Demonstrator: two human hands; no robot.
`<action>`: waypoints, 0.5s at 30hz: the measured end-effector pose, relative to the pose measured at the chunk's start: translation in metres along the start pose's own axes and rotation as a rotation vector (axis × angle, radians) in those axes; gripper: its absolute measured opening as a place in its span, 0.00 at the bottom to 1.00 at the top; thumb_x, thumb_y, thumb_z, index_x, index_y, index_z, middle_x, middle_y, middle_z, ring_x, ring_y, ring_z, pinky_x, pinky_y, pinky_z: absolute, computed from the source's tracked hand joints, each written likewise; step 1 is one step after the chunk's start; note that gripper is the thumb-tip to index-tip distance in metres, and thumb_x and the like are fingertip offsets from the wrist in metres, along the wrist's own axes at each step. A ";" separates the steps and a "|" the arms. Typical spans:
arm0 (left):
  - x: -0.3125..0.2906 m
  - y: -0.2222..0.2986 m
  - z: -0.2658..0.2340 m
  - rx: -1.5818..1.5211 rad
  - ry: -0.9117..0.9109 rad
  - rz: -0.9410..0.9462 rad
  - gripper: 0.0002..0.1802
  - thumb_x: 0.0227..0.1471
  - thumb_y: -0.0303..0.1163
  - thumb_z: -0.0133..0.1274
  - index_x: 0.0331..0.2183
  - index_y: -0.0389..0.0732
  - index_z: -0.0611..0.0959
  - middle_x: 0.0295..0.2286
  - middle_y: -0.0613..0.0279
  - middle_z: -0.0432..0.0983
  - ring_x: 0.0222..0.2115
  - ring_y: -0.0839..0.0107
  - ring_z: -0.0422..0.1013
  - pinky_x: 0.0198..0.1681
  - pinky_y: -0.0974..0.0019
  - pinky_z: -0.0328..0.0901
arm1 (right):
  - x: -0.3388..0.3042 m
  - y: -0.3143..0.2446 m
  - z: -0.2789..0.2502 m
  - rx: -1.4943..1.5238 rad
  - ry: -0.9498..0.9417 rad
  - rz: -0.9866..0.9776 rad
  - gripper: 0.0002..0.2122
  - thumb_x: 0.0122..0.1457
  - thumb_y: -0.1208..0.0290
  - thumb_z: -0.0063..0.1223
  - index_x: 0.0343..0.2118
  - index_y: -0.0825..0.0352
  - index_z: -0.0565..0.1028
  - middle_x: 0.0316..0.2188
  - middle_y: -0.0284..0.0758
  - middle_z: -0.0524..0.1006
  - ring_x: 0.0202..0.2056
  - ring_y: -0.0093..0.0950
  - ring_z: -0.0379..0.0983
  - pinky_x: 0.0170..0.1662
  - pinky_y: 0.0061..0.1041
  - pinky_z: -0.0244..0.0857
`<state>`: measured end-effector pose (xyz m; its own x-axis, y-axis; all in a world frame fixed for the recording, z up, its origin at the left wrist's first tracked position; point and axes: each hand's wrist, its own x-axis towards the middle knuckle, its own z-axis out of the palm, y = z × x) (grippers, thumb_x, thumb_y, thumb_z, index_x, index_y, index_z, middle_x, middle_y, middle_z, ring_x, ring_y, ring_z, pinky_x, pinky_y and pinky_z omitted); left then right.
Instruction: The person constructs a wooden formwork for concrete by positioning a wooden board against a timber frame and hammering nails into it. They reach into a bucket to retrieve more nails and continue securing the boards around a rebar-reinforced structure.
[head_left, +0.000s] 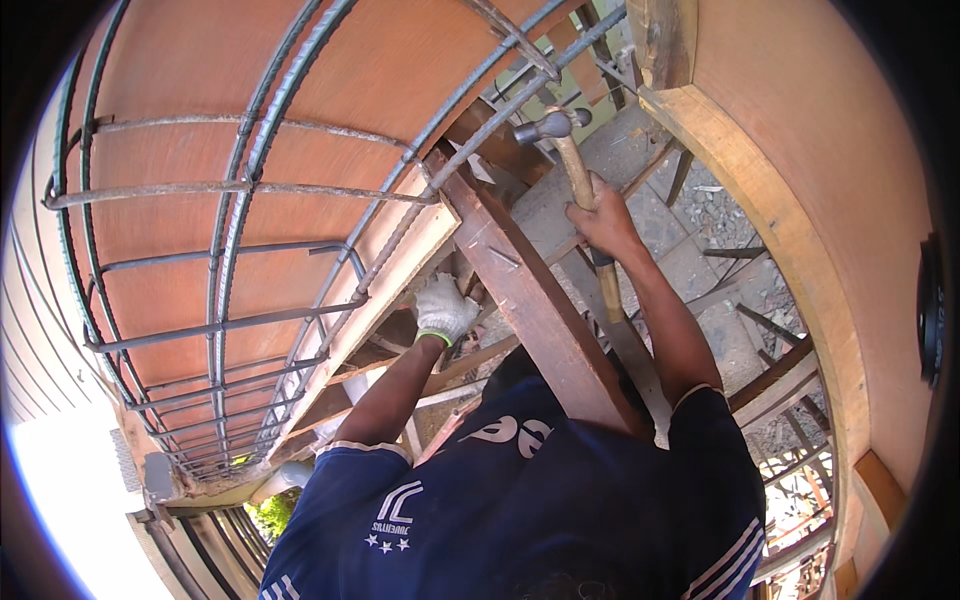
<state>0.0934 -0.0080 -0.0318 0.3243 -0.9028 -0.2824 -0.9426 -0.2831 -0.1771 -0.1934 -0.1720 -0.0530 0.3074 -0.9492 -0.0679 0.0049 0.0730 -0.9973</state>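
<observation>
"While holding the hammer (pixel 574 168) beside the beam (pixel 545 295), why choke up?"

"Probably for control, with the right grip (pixel 605 220) closed round the handle, near the rebar (pixel 490 137)."

"And with the left grip (pixel 445 308)?"

"Gloved, set between board (pixel 420 235) and beam, perhaps for bracing; cannot tell how open, or whether clasping anything."
</observation>
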 end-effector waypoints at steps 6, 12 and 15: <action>-0.013 0.022 -0.047 -0.060 -0.028 -0.044 0.33 0.47 0.56 0.60 0.39 0.33 0.81 0.37 0.41 0.79 0.39 0.48 0.78 0.46 0.51 0.70 | -0.008 0.018 -0.024 0.109 0.133 0.342 0.12 0.55 0.74 0.56 0.40 0.70 0.68 0.21 0.33 0.70 0.14 0.24 0.68 0.15 0.26 0.65; -0.016 0.015 -0.058 -0.241 -0.044 -0.080 0.38 0.43 0.58 0.64 0.42 0.31 0.80 0.40 0.38 0.78 0.41 0.46 0.77 0.47 0.52 0.70 | -0.013 0.021 -0.034 0.038 0.045 0.521 0.11 0.56 0.75 0.56 0.39 0.69 0.68 0.21 0.34 0.71 0.17 0.25 0.70 0.16 0.25 0.66; -0.021 0.006 -0.040 -0.261 0.107 -0.003 0.35 0.43 0.57 0.64 0.41 0.34 0.81 0.37 0.41 0.79 0.39 0.48 0.78 0.45 0.51 0.71 | -0.015 0.028 -0.034 -0.036 0.148 0.507 0.13 0.56 0.74 0.58 0.40 0.69 0.67 0.23 0.35 0.72 0.18 0.25 0.71 0.17 0.25 0.67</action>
<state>0.0780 -0.0039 0.0107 0.3298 -0.9270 -0.1784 -0.9348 -0.3471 0.0751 -0.2302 -0.1659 -0.0808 0.1252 -0.8307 -0.5425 -0.1428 0.5260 -0.8384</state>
